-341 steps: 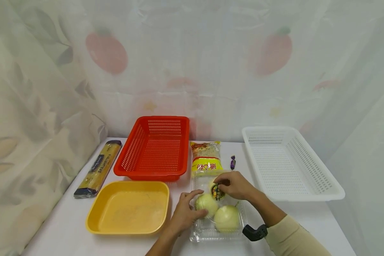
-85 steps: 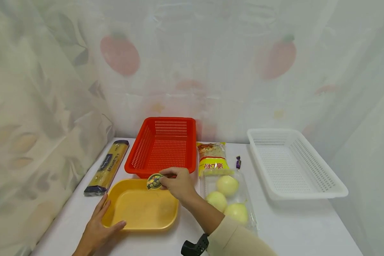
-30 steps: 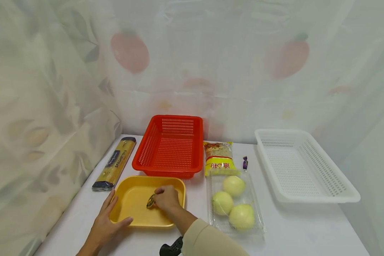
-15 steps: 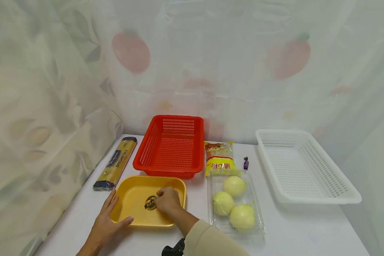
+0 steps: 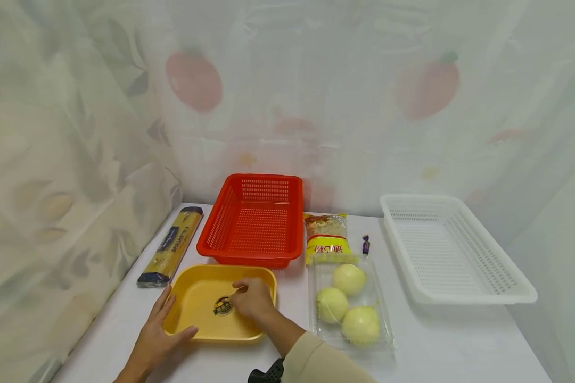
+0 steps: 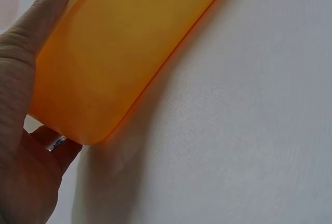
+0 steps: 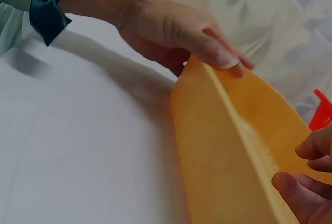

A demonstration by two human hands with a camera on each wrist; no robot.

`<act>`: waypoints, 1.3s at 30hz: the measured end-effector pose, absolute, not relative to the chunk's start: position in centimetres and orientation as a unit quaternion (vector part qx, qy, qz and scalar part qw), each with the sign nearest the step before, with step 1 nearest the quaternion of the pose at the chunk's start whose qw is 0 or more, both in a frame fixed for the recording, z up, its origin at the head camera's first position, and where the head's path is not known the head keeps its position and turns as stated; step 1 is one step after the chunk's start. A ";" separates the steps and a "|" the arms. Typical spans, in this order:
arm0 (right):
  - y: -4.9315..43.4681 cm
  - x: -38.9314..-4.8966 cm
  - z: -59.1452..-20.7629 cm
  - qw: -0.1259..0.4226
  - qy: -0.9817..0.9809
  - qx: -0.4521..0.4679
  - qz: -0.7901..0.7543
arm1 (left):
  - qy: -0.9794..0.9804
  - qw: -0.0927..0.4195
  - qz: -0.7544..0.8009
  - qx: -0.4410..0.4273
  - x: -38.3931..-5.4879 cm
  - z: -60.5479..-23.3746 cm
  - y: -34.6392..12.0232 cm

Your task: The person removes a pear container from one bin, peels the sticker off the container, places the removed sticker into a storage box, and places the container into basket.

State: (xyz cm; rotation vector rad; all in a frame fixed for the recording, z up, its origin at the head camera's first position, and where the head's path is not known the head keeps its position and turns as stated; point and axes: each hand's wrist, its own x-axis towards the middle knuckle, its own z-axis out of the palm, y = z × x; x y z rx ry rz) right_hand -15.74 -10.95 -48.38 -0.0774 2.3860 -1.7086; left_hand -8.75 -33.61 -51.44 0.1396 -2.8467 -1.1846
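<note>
A round dark label [image 5: 222, 306] with small print lies on the floor of the yellow tray [image 5: 198, 319]. My right hand [image 5: 251, 299] is lowered into the tray just right of the label, its fingers bent beside the label's edge. In the right wrist view a gap shows between the thumb [image 7: 295, 195] and the index finger, with nothing in it. My left hand [image 5: 153, 338] grips the tray's near left corner. In the left wrist view its thumb [image 6: 39, 19] lies along the rim, and other fingers show below the corner.
A red basket [image 5: 261, 229] stands behind the tray, a spaghetti pack [image 5: 172, 247] to the left. At right are a clear plastic box [image 5: 318, 332] with three pale round onions [image 5: 361, 325], a yellow macaroni bag [image 5: 327, 236], a purple wrapped candy [image 5: 366, 244] and a white basket [image 5: 460, 298].
The right hand carried the label from the box of onions leftward and down into the tray. The label now lies flatter beside the fingers. The left hand moved from the box to the tray.
</note>
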 end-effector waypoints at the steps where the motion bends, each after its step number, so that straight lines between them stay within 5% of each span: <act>1: -10.8 -15.7 -48.2 0.104 0.800 -0.030 -0.590 | -0.923 0.027 -0.382 0.045 -8.8 -51.4 -33.6; 29: -4.7 -14.3 -39.7 0.114 0.666 -0.142 -0.723 | -0.932 0.030 -0.361 0.019 -8.7 -51.4 -33.9; 39: -2.0 -13.2 -37.3 0.103 0.664 -0.164 -0.722 | -0.931 -0.010 -0.362 0.047 -9.1 -51.2 -33.8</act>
